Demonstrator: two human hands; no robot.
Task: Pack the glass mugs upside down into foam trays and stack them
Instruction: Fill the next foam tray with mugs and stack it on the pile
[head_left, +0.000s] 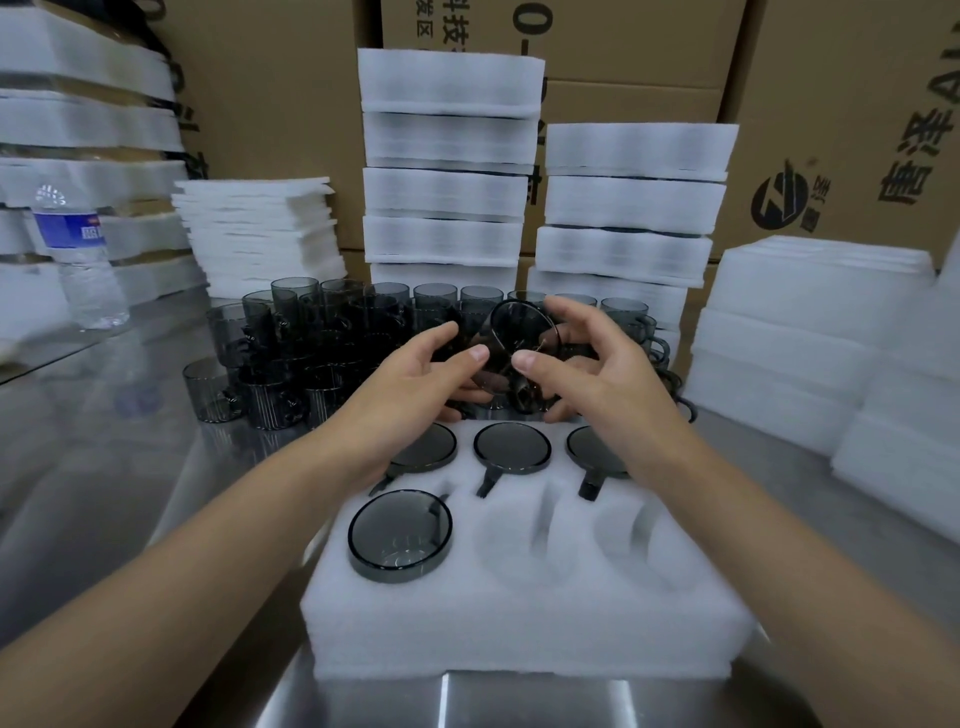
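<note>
Clear plastic water bottle (78, 260) stands at the far left of the steel bench (104, 467), and just right of it a pile of flat foam sheets (260, 234). Next comes the crowd of loose mugs (291, 353), smoky grey glass, upright, packed close along the back of the bench. Now your left hand (410, 389): thumb on the glass, fingers curled under and round the held mug (519, 343). That mug hangs tipped off upright, above the far edge of the foam tray (519, 639), clear of its pockets. Your right hand (597, 374) cups it from the other side, thumb pressed on the glass, fingers arched over the top. Below, the tray sits at the bench's near edge with three mugs upside down across the back row (511, 448) and one in the front-left pocket (400, 535); the front-middle pocket (514, 540) and front-right pocket (634, 540) hold nothing. Behind, two stacks of filled trays (628, 208) rise against cardboard cartons (857, 104). More foam blocks (810, 338) are piled at the far right.
</note>
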